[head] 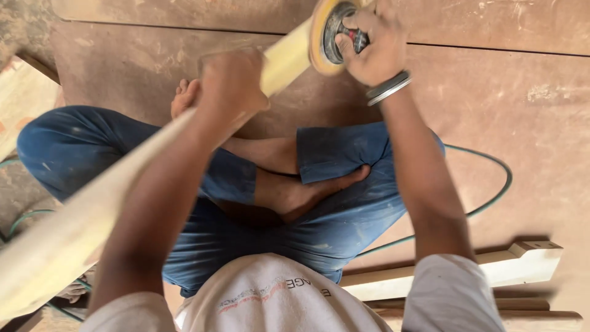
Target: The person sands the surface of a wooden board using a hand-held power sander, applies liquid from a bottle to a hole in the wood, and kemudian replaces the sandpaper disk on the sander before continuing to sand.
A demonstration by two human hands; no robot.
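I sit cross-legged in blue jeans on a brown board floor (522,141). My left hand (230,80) grips a long pale wooden piece (92,215) that runs from the lower left up to the top middle. My right hand (372,46), with metal bangles on the wrist, holds a round disc sander (329,34) pressed against the upper end of the wooden piece. The sander's body is mostly hidden by my fingers.
A green cable (491,190) loops over the floor behind my right arm and shows again at the left. A pale shaped wooden part (516,264) lies at the lower right beside more timber strips. Another pale board (18,98) sits at the left edge.
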